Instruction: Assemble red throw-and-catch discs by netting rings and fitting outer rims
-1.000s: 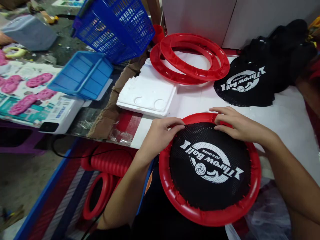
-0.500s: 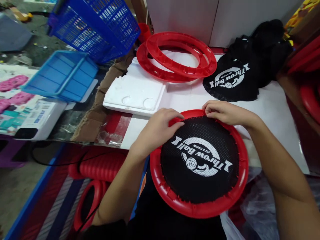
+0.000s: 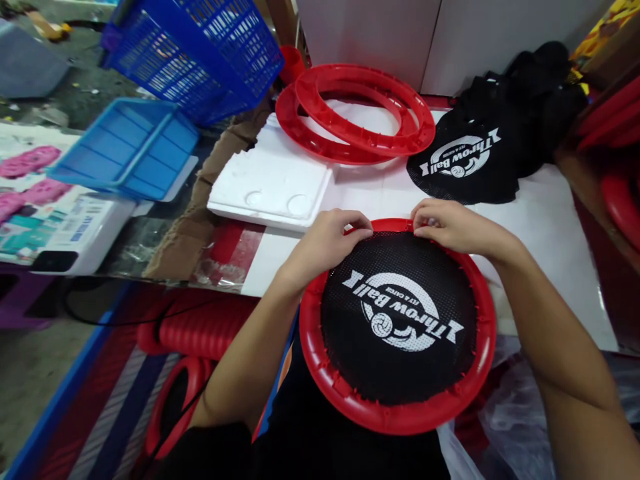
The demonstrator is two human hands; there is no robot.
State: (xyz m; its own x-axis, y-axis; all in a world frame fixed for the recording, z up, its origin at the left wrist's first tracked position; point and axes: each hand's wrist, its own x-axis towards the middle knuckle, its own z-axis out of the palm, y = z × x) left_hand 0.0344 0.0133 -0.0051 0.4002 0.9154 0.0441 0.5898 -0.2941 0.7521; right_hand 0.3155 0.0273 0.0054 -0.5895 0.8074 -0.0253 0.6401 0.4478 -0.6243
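Since a second ago your two hands have drawn closer together along the far edge of the ring, and the frame has slid left so the disc sits lower centre.

Your white table [image 3: 545, 227] fills the middle and right of the frame. On it, at lower centre and overhanging the near edge toward your lap, lies the red ring [image 3: 487, 333], with the black mesh disc [image 3: 400, 320] stretched across it and the white "Throw Ball" print facing up. The mesh edge is hooked on small pegs round the ring's inner rim.

Your left hand [image 3: 327, 243] rests on the upper left of the ring, fingers curled and pinching the mesh edge against the rim. Your right hand [image 3: 450, 227] sits at the top of the ring, fingertips [image 3: 423, 230] bunched and pressing down on the mesh border. Both sets of fingers grip at the far edge of the mesh; the rest of the disc lies below them, untouched.

At upper centre two empty red rings [image 3: 360, 113] lie stacked. To their right sits a pile of black mesh discs [image 3: 465, 167]. A white foam slab [image 3: 270, 187] lies left of centre, a light blue tray [image 3: 125, 150] beyond it, and a dark blue basket [image 3: 195, 53] at upper left.
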